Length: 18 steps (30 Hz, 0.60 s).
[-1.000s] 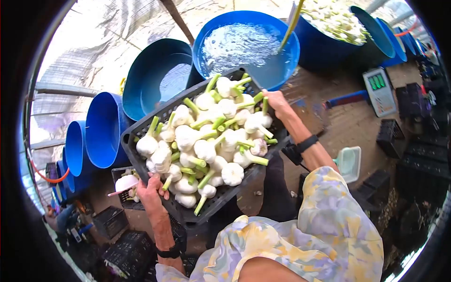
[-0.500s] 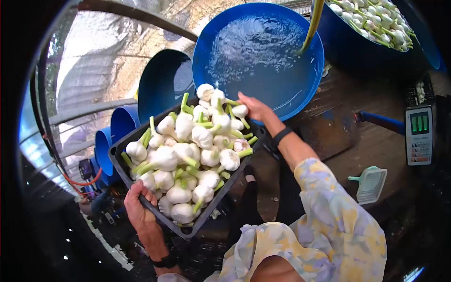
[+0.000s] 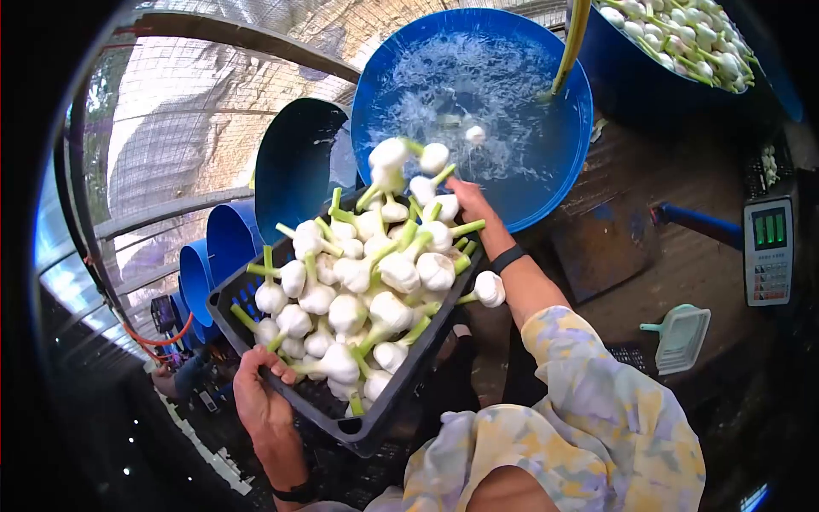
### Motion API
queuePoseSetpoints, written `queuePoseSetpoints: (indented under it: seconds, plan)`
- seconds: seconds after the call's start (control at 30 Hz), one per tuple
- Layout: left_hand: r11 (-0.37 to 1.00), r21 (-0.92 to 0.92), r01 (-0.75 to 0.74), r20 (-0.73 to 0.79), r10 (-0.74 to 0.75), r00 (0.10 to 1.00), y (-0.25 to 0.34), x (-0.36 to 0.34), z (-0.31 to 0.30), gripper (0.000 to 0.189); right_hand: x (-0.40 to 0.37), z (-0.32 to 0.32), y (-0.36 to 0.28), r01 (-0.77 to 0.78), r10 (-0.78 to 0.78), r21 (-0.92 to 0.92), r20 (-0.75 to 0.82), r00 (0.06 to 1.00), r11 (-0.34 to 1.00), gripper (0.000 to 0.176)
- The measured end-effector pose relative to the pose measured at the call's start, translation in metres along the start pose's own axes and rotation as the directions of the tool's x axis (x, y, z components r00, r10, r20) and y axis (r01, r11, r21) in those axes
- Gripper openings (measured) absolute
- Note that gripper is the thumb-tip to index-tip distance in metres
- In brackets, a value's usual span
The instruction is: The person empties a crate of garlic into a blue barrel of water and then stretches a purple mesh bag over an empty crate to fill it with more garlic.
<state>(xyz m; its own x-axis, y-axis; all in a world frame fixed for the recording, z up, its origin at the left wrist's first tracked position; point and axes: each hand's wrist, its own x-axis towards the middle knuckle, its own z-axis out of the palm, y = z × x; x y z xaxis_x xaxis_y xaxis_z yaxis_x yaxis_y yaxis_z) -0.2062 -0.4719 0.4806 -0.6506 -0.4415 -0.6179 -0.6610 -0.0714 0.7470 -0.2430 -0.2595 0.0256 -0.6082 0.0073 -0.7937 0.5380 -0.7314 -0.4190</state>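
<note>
A black plastic crate (image 3: 341,420) heaped with garlic bulbs (image 3: 388,311) on short green stems is tilted toward a blue tub of water (image 3: 546,200). My left hand (image 3: 266,399) grips the crate's near left rim, fingers curled over it. At the far right side my right hand (image 3: 469,203) is on the crate, its fingers mostly hidden behind bulbs. Several bulbs spill over the far edge, and one white bulb (image 3: 475,135) is over the churning water. Another garlic bulb (image 3: 489,289) hangs in the air outside the crate, below my right wrist.
A yellow hose (image 3: 570,47) runs into the tub. At the upper right stands a blue barrel full of garlic (image 3: 691,38). Digital scales (image 3: 768,252) and a pale green plastic basket (image 3: 682,340) are at the right. More blue barrels (image 3: 230,235) line the left.
Bulbs have slid toward the crate's far edge and begun dropping into the tub, where the water now splashes. One bulb has fallen off the crate's right side. Both hands keep hold.
</note>
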Motion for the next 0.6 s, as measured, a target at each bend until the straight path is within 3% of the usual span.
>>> queuePoseSetpoints:
  seconds: [0.07,0.1,0.17,0.2,0.23,0.27,0.3,0.4,0.43,0.47,0.5,0.53,0.57,0.6]
  plan:
    - [1.0,0.018,-0.007,0.077,0.006,0.997,0.013,0.0,0.013,0.008,0.03,-0.014,0.022,-0.073,0.077,0.299,0.001,0.997,0.951,0.035]
    - [1.0,0.004,-0.014,0.12,0.014,0.993,0.02,0.0,0.024,0.007,0.04,-0.027,0.043,-0.003,-0.179,0.569,0.263,0.948,0.823,0.04]
    - [1.0,-0.003,-0.023,0.235,0.023,0.972,0.03,0.003,0.032,0.006,0.048,-0.04,0.064,0.348,-0.348,0.224,-0.041,0.936,0.91,0.042]
    - [0.999,0.019,-0.047,0.266,0.04,0.963,0.037,0.0,0.046,0.007,0.018,-0.043,0.049,0.419,-0.432,-0.155,-0.06,0.9,0.895,0.046]
    - [0.999,0.018,-0.051,0.339,0.042,0.94,0.044,0.006,0.055,0.008,-0.011,-0.046,0.036,0.377,-0.512,-0.585,-0.078,0.855,0.718,0.052]
    - [0.998,0.02,-0.055,0.403,0.043,0.914,0.051,0.012,0.065,0.008,-0.044,-0.047,0.018,0.243,-0.588,-0.848,-0.095,0.804,0.471,0.06]
    - [0.997,0.062,-0.043,0.48,0.008,0.877,0.06,0.011,0.084,0.008,-0.034,-0.055,0.027,0.248,-0.589,-0.842,-0.098,0.802,0.479,0.06]
    - [0.989,0.113,-0.097,0.368,0.049,0.929,0.076,0.015,0.141,0.022,-0.052,-0.064,0.01,0.118,-0.453,-0.782,-0.225,0.863,0.612,0.054]
    - [0.989,0.121,-0.087,0.346,0.04,0.937,0.078,0.01,0.158,0.029,-0.07,-0.063,0.005,0.19,-0.519,-0.791,-0.18,0.836,0.581,0.047]
    - [0.991,0.095,-0.094,0.345,0.056,0.937,0.079,0.009,0.174,0.032,-0.06,-0.067,0.006,0.166,-0.42,-0.678,-0.228,0.878,0.716,0.042]
    - [0.991,0.091,-0.102,0.315,0.069,0.947,0.082,0.006,0.192,0.033,-0.039,-0.068,0.011,0.116,-0.211,-0.33,-0.268,0.94,0.937,0.038]
    - [0.99,0.086,-0.111,0.284,0.083,0.955,0.085,0.004,0.209,0.034,-0.022,-0.067,0.015,0.066,-0.024,0.159,-0.252,0.967,0.985,0.036]
    - [0.992,0.093,-0.081,0.221,0.059,0.974,0.088,0.018,0.221,0.032,-0.014,-0.067,0.018,0.053,0.067,0.538,-0.202,0.977,0.841,0.035]
    - [0.991,0.096,-0.093,0.235,0.068,0.97,0.09,-0.002,0.231,0.032,-0.015,-0.066,0.007,-0.067,0.166,0.433,-0.195,0.967,0.899,0.038]
